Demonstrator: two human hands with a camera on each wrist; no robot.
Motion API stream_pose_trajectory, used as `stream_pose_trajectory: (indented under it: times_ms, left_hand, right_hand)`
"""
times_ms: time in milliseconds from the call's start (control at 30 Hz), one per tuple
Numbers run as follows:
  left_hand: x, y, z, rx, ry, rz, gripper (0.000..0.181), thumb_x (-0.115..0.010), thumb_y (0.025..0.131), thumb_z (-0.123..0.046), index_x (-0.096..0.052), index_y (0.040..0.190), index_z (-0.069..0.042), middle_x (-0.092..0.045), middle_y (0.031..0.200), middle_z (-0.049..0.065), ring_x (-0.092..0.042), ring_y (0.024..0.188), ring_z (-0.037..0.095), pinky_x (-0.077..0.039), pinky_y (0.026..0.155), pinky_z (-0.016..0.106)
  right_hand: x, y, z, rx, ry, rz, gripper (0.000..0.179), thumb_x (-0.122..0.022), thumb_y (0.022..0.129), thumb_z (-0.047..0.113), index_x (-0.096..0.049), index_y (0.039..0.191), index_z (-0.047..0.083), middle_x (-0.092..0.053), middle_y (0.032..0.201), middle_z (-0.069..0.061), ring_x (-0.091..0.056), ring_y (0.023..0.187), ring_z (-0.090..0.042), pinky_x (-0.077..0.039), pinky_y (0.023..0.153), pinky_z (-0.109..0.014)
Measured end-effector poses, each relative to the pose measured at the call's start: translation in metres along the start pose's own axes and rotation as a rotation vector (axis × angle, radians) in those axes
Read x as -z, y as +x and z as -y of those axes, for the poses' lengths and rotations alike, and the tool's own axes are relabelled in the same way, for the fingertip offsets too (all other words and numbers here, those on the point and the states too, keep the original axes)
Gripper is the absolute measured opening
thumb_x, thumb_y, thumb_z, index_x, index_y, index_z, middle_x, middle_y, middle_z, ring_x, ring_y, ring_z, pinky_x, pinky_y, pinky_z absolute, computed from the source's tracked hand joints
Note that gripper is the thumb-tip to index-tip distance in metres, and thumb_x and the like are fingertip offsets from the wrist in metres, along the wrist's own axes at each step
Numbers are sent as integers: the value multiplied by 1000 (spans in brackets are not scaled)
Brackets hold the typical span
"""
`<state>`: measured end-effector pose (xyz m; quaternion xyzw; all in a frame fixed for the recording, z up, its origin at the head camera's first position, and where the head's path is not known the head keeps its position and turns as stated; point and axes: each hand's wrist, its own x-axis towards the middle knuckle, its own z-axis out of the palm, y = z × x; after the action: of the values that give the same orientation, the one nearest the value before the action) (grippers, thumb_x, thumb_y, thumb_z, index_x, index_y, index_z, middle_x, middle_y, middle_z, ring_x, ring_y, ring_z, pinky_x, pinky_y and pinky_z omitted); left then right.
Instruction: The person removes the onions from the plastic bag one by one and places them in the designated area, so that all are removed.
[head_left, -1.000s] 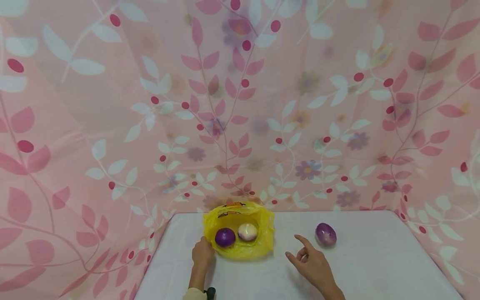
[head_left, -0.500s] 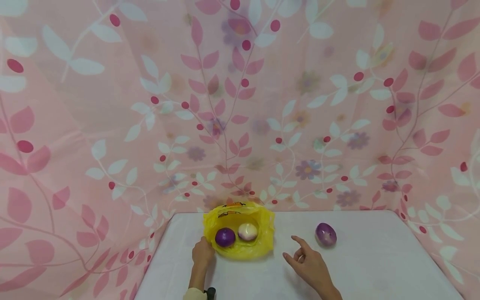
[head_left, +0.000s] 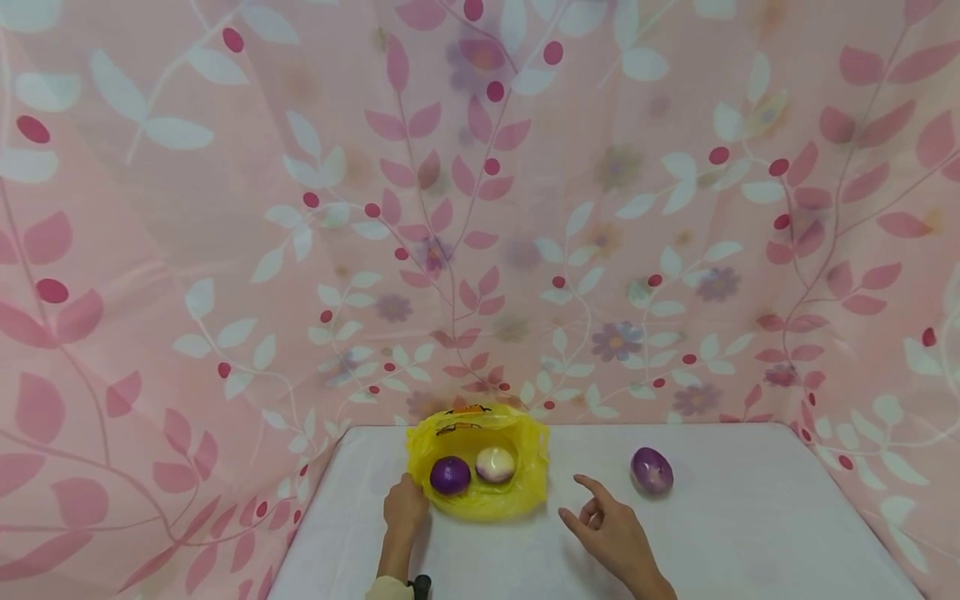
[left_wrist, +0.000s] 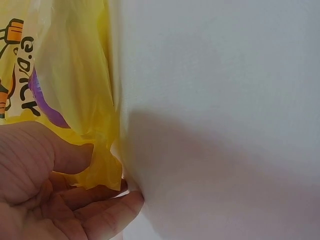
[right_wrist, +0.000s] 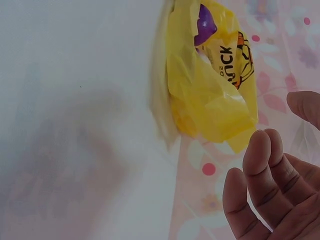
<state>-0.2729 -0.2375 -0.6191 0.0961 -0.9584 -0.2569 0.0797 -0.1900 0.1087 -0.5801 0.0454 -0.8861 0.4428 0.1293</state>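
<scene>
Pink cloth (head_left: 525, 208) patterned with leaves and flowers backs a white-covered table (head_left: 735, 533). On it, towards the far edge, sits a yellow plastic bag (head_left: 534, 473), mouth facing me, with black and orange print. Inside: a dark purple round object (head_left: 450, 475) on the left and, just beside it, a whitish one (head_left: 495, 464) with purple low on its side. My left hand (head_left: 406, 504) pinches the bag's near-left edge between thumb and fingers; a pale cuff (head_left: 388, 588) and a black band (head_left: 422, 587) show at the wrist. My right hand (head_left: 611, 533) hovers right of the bag, thumb and forefinger apart, other fingers bent. Beyond it, to the right, lies a purple oval object (head_left: 652, 472).
</scene>
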Motion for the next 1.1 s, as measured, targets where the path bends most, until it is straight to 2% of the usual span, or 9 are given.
stream_pose_trajectory:
  times_ms: [433, 1100]
  left_hand:
    - [-3, 1, 0, 2, 11, 11, 10, -60, 88, 0, -54, 91, 7, -55, 72, 14, -56, 64, 28, -48, 60, 43]
    - [-2, 2, -1, 11, 15, 18, 10, -59, 88, -1, -53, 90, 6, -54, 72, 13, -56, 64, 28, -48, 61, 44]
  right_hand:
    - [-6, -2, 4, 15, 17, 33, 51, -82, 80, 33, -63, 126, 22, -54, 65, 17, -47, 51, -2, -42, 53, -22]
    - [-19, 3, 12, 79, 41, 77, 53, -79, 82, 37, -61, 129, 20, -55, 68, 16, -49, 53, -1, -43, 52, -22]
